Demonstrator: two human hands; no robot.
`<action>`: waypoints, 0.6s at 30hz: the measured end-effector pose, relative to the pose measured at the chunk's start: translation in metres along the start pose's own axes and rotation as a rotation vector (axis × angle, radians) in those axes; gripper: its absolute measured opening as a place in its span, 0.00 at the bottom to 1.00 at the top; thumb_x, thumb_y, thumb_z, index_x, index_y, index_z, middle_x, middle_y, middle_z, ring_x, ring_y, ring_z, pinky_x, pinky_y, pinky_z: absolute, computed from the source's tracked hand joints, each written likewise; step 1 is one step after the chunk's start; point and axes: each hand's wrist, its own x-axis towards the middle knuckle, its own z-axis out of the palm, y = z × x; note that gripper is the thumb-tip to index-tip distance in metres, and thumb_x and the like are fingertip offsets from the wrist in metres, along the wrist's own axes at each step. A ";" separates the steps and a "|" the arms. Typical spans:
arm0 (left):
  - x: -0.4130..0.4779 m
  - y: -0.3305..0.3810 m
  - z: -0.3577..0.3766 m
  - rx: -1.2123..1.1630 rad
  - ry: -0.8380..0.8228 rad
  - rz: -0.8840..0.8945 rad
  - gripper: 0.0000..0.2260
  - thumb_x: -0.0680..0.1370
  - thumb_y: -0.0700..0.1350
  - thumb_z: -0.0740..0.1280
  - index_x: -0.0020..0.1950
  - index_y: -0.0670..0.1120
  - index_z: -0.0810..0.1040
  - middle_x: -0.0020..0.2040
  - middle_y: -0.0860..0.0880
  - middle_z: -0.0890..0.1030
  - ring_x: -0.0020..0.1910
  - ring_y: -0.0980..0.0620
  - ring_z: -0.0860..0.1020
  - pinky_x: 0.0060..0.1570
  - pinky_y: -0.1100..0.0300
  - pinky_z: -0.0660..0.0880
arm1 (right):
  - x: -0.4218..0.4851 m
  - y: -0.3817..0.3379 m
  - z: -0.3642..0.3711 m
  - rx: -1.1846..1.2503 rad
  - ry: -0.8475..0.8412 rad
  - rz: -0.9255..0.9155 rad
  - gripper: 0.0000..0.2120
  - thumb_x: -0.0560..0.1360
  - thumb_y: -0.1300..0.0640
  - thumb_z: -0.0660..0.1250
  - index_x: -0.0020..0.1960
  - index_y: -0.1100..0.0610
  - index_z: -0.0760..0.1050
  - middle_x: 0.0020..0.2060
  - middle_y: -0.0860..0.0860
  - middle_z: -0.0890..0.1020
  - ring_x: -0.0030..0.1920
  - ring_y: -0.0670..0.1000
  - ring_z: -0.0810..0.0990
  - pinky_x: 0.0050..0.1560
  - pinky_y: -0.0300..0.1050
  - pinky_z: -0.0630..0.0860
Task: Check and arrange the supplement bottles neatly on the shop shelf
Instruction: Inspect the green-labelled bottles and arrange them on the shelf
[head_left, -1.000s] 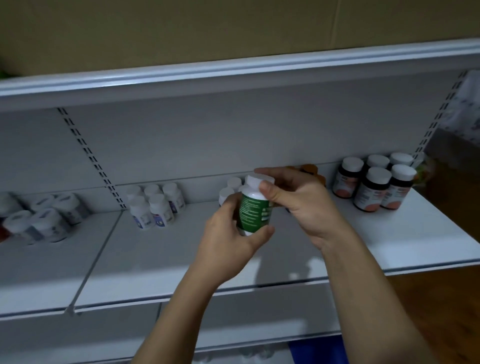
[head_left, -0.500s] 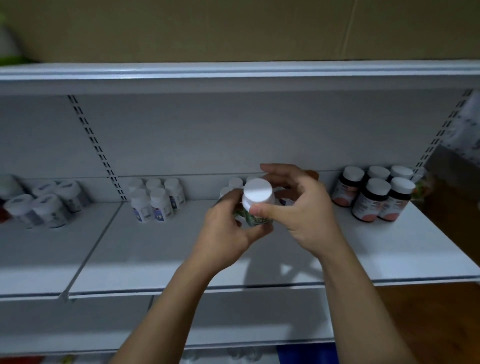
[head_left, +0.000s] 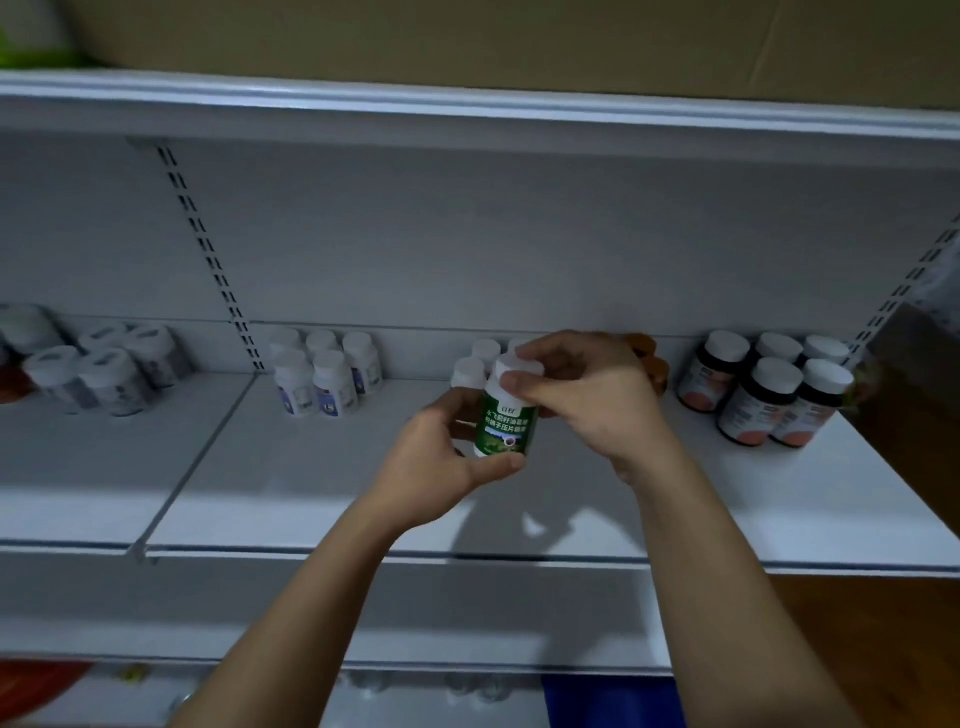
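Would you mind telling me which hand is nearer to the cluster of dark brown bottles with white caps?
Right. The right hand, pinching the white cap of the green-labelled bottle, sits left of the dark brown bottles; the left hand, gripping that bottle's body, is farther left.

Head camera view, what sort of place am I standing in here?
Probably a shop or pharmacy aisle: a white display shelf on slotted uprights, with clusters of white bottles and dark white-capped bottles along its back.

big brown cardboard box (head_left: 467, 41) up top, something green (head_left: 31, 52) far left of it, wood floor (head_left: 883, 649) lower right, blue thing (head_left: 613, 701) near bottom, blurry red blob (head_left: 36, 686) bottom left
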 end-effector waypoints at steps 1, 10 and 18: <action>0.003 -0.005 -0.002 0.029 0.011 -0.006 0.22 0.67 0.46 0.80 0.57 0.53 0.76 0.50 0.58 0.82 0.49 0.63 0.79 0.43 0.70 0.72 | 0.003 0.000 0.003 -0.041 -0.022 0.009 0.10 0.68 0.57 0.78 0.48 0.54 0.82 0.44 0.51 0.85 0.45 0.51 0.84 0.48 0.53 0.82; 0.015 -0.046 -0.025 0.115 0.144 -0.067 0.22 0.67 0.42 0.79 0.57 0.52 0.75 0.47 0.61 0.78 0.48 0.58 0.78 0.37 0.75 0.69 | 0.028 -0.021 0.043 -0.633 -0.310 -0.058 0.19 0.69 0.48 0.75 0.58 0.46 0.77 0.52 0.44 0.80 0.50 0.46 0.79 0.54 0.45 0.77; 0.043 -0.064 -0.060 0.458 -0.102 -0.305 0.36 0.74 0.58 0.71 0.76 0.47 0.60 0.72 0.48 0.68 0.70 0.49 0.68 0.66 0.55 0.68 | 0.092 -0.016 0.085 -0.693 -0.311 -0.138 0.14 0.69 0.55 0.74 0.53 0.53 0.78 0.49 0.51 0.81 0.48 0.52 0.79 0.46 0.43 0.75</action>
